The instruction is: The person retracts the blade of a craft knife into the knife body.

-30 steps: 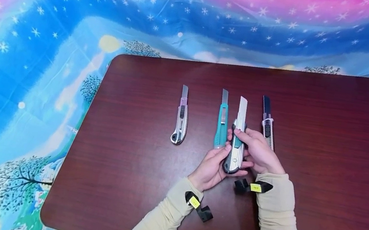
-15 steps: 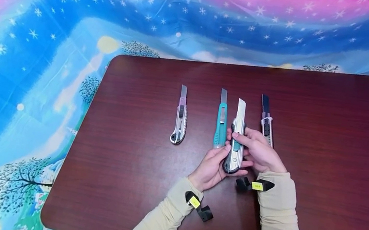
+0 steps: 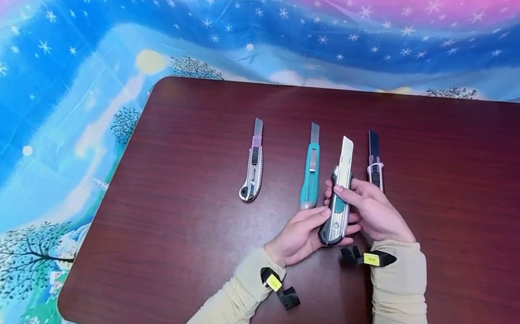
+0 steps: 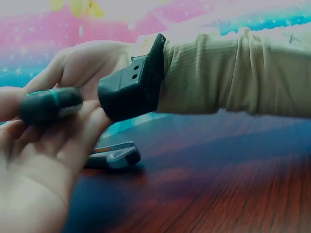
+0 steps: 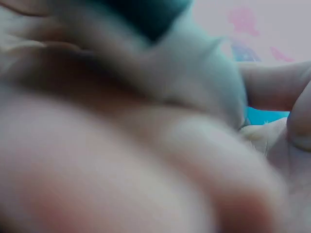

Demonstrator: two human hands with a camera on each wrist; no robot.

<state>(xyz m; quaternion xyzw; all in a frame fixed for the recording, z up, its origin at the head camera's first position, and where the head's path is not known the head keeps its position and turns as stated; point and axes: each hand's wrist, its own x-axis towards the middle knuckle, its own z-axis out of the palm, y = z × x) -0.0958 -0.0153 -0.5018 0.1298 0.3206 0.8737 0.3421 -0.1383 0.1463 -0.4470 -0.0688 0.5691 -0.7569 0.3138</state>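
Purple-and-silver utility knife (image 3: 254,162) flat on dark red surface (image 3: 166,226), teal utility knife (image 3: 311,177) farther right, left hand (image 3: 298,233) with fingers clamped on lower end of silver-and-black utility knife (image 3: 339,206) in mid-air, right hand (image 3: 382,213) with fingers clamped higher up, black-bladed utility knife (image 3: 373,161) partly hidden behind.

On the table (image 3: 161,260), the left knife (image 3: 253,168), the middle knife (image 3: 310,181) and the right knife (image 3: 375,171) are laid in a row, with the cloth (image 3: 121,1) spread behind the table and along its left side. Above the table, in the head view between the middle and right knives, a fourth knife (image 3: 338,221) is held by the left hand (image 3: 298,234) and the right hand (image 3: 381,211), by which the right knife's near end is hidden.
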